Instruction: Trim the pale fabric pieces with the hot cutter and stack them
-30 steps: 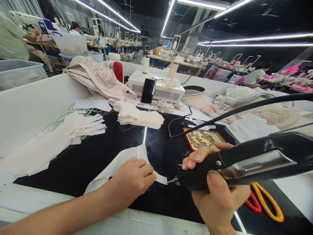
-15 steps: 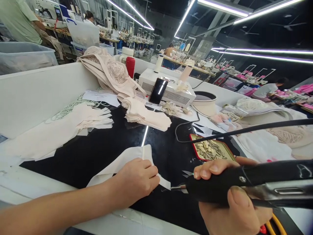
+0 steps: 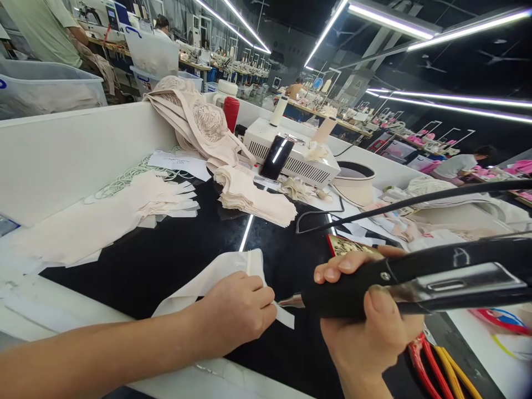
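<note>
My left hand (image 3: 243, 307) is closed, its fingers pinching a piece of white fabric (image 3: 187, 288) on the black table top. A short end of that fabric sticks out to the right of my fingers. My right hand (image 3: 374, 327) is wrapped round a black corded hand tool (image 3: 349, 288), thumb on its metal lever. The tool's narrow metal tip (image 3: 293, 301) points left and is at the fabric close to my left fingers; whether it touches I cannot tell. Behind my right hand a red-rimmed tray (image 3: 331, 244) of seeds is partly covered.
Stacked beige fabric pieces (image 3: 257, 197) and a pale pile (image 3: 100, 216) lie beyond. Further back are a phone (image 3: 277, 157), a white vented box (image 3: 299, 152) and beige bras (image 3: 199, 119). Red-handled (image 3: 426, 360) and yellow-handled tools (image 3: 455, 371) lie front right. The cord (image 3: 415, 199) crosses the right side.
My right hand has moved left and slightly up with the tool, bringing its tip from the fabric's end to beside my left fingers. It now hides more of the tray.
</note>
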### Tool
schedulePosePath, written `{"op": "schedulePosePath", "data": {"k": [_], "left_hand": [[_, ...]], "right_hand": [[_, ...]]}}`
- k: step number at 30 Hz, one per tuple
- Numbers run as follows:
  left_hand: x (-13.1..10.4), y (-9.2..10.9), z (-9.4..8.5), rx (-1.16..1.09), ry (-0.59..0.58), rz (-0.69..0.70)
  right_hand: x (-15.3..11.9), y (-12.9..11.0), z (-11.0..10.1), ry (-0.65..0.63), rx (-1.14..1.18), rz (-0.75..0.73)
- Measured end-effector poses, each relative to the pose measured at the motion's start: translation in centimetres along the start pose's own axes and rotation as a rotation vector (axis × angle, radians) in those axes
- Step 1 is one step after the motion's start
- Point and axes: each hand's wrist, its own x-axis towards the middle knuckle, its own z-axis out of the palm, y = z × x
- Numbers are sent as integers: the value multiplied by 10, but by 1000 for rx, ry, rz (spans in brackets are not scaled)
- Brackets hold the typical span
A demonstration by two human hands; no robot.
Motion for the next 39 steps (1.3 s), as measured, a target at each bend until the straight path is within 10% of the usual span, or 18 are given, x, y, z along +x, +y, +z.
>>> {"op": "schedulePosePath", "data": {"k": [39], "left_hand": [[0,-2,-3,-19,-58,3]], "right_hand": [[-13,-7,-1,-30,1,-26]]}}
